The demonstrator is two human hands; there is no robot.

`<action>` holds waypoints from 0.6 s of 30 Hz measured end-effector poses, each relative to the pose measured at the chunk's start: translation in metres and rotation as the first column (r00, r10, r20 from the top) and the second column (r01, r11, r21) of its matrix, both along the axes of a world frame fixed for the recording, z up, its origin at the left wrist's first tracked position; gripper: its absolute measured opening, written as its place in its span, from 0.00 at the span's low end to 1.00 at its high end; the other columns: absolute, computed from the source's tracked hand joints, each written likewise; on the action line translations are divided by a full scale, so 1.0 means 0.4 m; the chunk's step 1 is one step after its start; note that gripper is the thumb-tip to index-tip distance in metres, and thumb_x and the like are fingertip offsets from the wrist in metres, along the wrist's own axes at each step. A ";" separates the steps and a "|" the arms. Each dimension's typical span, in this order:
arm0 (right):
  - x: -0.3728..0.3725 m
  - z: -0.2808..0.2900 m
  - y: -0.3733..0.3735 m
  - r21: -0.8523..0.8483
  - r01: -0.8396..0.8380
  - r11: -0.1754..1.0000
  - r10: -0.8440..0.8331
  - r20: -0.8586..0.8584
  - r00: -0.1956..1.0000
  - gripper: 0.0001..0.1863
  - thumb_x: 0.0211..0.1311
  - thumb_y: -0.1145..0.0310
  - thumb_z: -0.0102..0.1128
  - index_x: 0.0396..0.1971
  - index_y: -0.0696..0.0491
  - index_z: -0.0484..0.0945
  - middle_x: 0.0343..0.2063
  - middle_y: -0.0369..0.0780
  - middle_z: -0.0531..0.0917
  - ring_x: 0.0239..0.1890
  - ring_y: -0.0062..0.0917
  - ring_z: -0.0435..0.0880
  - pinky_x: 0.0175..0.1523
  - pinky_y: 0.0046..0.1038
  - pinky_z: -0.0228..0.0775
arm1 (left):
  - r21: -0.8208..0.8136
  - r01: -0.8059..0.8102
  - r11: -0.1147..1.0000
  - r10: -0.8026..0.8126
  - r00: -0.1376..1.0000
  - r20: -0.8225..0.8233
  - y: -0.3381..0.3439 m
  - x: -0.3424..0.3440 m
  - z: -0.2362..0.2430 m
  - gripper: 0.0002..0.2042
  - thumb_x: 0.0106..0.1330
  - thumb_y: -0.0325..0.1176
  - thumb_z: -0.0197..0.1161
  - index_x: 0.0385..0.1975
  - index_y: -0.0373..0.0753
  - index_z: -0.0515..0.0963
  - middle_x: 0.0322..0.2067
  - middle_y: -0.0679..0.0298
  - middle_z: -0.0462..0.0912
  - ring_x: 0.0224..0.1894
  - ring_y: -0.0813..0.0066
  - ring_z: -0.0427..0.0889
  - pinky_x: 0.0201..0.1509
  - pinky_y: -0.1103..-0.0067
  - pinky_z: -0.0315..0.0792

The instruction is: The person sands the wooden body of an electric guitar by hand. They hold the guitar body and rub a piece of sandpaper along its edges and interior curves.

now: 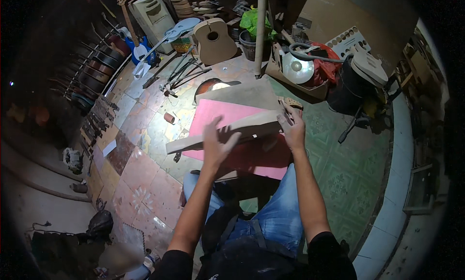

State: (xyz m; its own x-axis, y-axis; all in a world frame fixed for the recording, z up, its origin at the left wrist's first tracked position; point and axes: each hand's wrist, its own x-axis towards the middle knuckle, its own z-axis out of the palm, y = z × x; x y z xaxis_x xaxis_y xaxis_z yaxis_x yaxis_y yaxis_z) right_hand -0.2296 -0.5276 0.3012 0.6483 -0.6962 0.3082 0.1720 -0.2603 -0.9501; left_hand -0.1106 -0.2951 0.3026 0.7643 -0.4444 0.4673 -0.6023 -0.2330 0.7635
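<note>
A pale, flat wooden piece with a curved outline, which looks like a guitar body (193, 142), is tilted so that its long edge faces me. It is over a pink sheet (213, 112) in front of my knees. My right hand (293, 127) grips its right end, with the fingers bent around the edge. Across the left part of the edge lies my left hand (218, 143), fingers spread and slightly blurred. The underside of the piece is in shadow, and part of its face is hidden by my left hand.
Beyond the pink sheet lies a grey board (247, 93), with a sunburst guitar body (208, 84) partly under it. An acoustic guitar body (215, 42), a pole (260, 37) and a cardboard box (310, 90) stand farther back. Several guitars (99, 69) line the left.
</note>
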 end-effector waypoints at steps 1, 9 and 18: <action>0.002 0.006 0.018 -0.120 0.107 0.987 -0.102 0.051 0.994 0.21 0.67 0.75 0.64 0.59 0.61 0.77 0.53 0.45 0.83 0.56 0.28 0.81 0.64 0.29 0.71 | 0.074 0.073 0.995 -0.082 0.988 0.127 -0.029 0.005 0.004 0.36 0.55 0.41 0.78 0.62 0.33 0.71 0.55 0.47 0.77 0.55 0.49 0.76 0.61 0.66 0.71; -0.065 -0.105 0.214 -0.218 -0.021 0.976 0.035 0.060 0.998 0.13 0.51 0.79 0.62 0.39 0.56 0.82 0.39 0.44 0.83 0.46 0.37 0.83 0.51 0.35 0.76 | 0.136 0.357 0.924 -0.373 0.921 0.113 -0.077 0.002 -0.012 0.32 0.55 0.42 0.74 0.62 0.45 0.74 0.62 0.56 0.78 0.65 0.52 0.74 0.75 0.50 0.50; -0.049 -0.164 0.171 0.632 -0.360 0.686 0.349 0.149 0.925 0.10 0.66 0.73 0.63 0.45 0.59 0.81 0.39 0.37 0.85 0.44 0.20 0.83 0.44 0.25 0.80 | 0.148 0.492 0.858 -0.498 0.867 0.009 -0.076 0.025 0.017 0.20 0.52 0.36 0.79 0.46 0.39 0.85 0.61 0.50 0.79 0.61 0.53 0.78 0.64 0.64 0.71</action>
